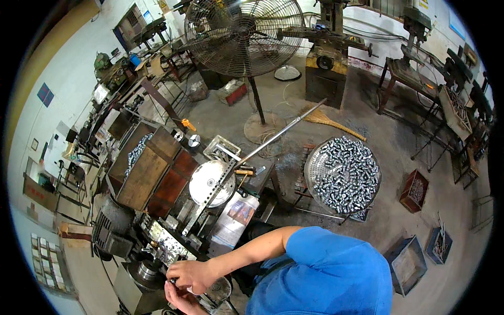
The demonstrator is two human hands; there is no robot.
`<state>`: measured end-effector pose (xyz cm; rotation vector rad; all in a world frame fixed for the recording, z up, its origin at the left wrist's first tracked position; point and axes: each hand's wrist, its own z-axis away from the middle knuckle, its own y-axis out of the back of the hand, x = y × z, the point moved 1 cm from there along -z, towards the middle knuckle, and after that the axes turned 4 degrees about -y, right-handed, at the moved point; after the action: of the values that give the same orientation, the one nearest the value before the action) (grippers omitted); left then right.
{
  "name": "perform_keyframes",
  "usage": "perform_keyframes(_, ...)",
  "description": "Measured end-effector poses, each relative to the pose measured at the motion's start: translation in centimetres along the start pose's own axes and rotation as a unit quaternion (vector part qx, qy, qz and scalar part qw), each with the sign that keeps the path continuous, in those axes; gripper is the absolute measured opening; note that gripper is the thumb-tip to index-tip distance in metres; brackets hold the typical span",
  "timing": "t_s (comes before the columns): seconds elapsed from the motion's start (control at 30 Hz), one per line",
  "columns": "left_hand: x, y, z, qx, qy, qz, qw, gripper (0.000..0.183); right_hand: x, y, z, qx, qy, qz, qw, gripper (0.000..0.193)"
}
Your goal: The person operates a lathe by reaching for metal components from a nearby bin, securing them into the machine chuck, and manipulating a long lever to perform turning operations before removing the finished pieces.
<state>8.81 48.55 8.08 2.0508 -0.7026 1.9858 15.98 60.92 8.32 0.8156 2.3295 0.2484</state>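
From the head camera, looking down, the blue shirt [325, 273] fills the lower middle and hides most of what lies under the body, and the lower hand is partly cut off by the bottom edge. Which hand is which is hard to read; the upper one, at the end of the bare forearm that reaches leftward from the blue sleeve, looks like the right hand [190, 274], and the lower one like the left hand [181, 300]. The right hand is curled with its fingertips pinched together on a small dark part [172, 281], too small to make out, held just over the grey machine [149, 262]. The left hand sits just beneath it, fingers bent, touching or nearly touching the same spot; whether it grips anything cannot be told. Beside the machine stand a wooden box [149, 173] and a round metal disc [210, 181]. Well apart to the right, a round tray [342, 176] holds shiny metal pieces. A large fan [244, 34] stands behind.
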Motion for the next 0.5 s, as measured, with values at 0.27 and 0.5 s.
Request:
perform_keyframes(0.27,-0.2,3.7,0.8,0.123,-0.145,-0.269,0.944,0.035,0.5,-4.7,-1.5,-0.073,-0.088,-0.037,0.993,0.014)
perform_keyframes(0.5,-0.9,3.9,0.0,0.059,-0.107,-0.212,0.970,0.014,2.9,-6.4,-0.9,-0.237,-0.221,-0.086,0.942,0.016)
